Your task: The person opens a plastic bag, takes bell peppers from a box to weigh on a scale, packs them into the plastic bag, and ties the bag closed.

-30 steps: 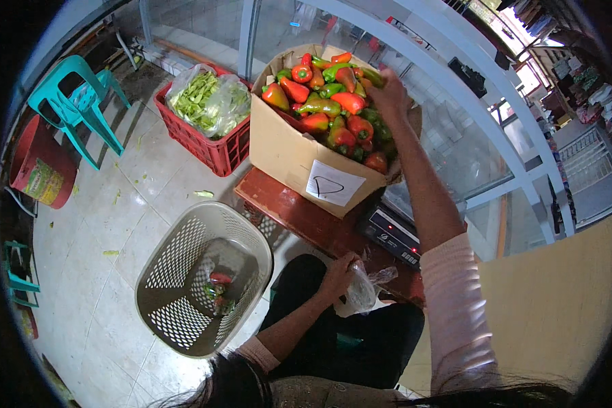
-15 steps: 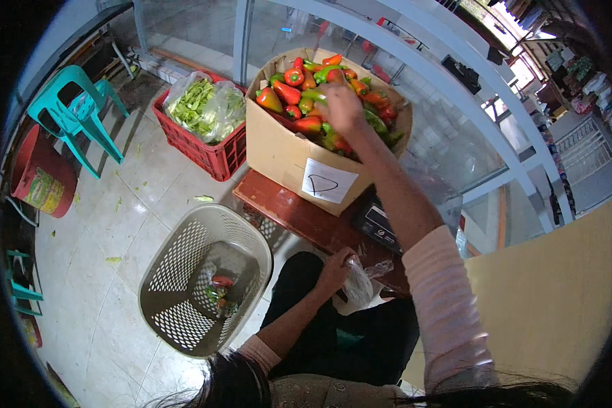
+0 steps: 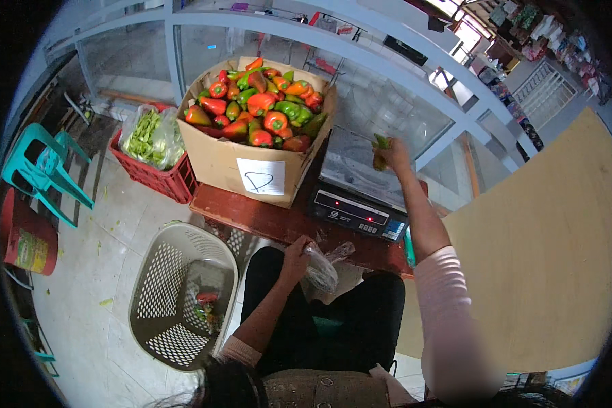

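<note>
My right hand (image 3: 391,154) is raised over the steel pan of a digital scale (image 3: 360,190) and grips a green-orange bell pepper (image 3: 381,148). My left hand (image 3: 296,249) rests at the edge of the red-brown table (image 3: 251,219) and holds a clear plastic bag (image 3: 321,267) against my lap. A cardboard box (image 3: 241,163) heaped with red, green and orange bell peppers (image 3: 258,102) stands on the table left of the scale.
A beige perforated basket (image 3: 183,296) with a few scraps sits on the floor by my left knee. A red crate (image 3: 160,178) holds a bag of green vegetables (image 3: 149,136). A teal plastic chair (image 3: 44,170) and a red bucket (image 3: 24,234) stand at left.
My right hand has left the pepper box and swung right to above the scale, carrying a pepper. The left hand stays on the plastic bag.
</note>
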{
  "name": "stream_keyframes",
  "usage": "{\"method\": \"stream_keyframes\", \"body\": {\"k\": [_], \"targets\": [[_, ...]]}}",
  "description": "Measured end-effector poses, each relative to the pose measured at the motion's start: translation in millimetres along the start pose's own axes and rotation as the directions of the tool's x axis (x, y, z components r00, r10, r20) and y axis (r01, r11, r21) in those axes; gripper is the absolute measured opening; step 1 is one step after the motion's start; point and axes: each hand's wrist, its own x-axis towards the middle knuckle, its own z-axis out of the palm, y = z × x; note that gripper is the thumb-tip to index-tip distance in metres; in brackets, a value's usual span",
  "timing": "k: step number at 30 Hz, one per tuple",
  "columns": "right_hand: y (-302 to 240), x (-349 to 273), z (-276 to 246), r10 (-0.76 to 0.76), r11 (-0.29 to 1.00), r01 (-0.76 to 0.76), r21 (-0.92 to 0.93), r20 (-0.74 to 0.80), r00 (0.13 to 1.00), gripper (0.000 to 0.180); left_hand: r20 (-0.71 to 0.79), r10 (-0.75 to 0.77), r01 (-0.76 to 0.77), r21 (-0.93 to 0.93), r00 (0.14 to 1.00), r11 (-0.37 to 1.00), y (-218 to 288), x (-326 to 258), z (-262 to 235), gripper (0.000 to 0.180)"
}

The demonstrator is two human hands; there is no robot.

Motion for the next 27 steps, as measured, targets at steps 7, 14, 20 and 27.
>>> {"method": "stream_keyframes", "body": {"k": [7,14,20,27], "targets": [[66,-12,56,-0.024,0.975,-0.019,-0.223,-0.187,0.982,0.036,0.063,-0.066,0.066,0.012,0.996,0.998,-3,1,6,0.008],[92,-22,47,0.313,0.948,-0.312,0.063,-0.012,0.950,0.037,0.072,-0.086,0.081,0.067,0.994,0.994,11,3,11,0.008],[56,-41,25,0.351,0.931,-0.343,-0.124,0.055,0.935,0.030,0.046,-0.089,0.082,0.150,0.995,0.985,8,0,5,0.011],[68,-29,20,0.148,0.968,-0.151,-0.200,-0.030,0.989,0.027,0.065,-0.082,0.082,0.012,0.994,0.997,15,1,8,0.020]]}}
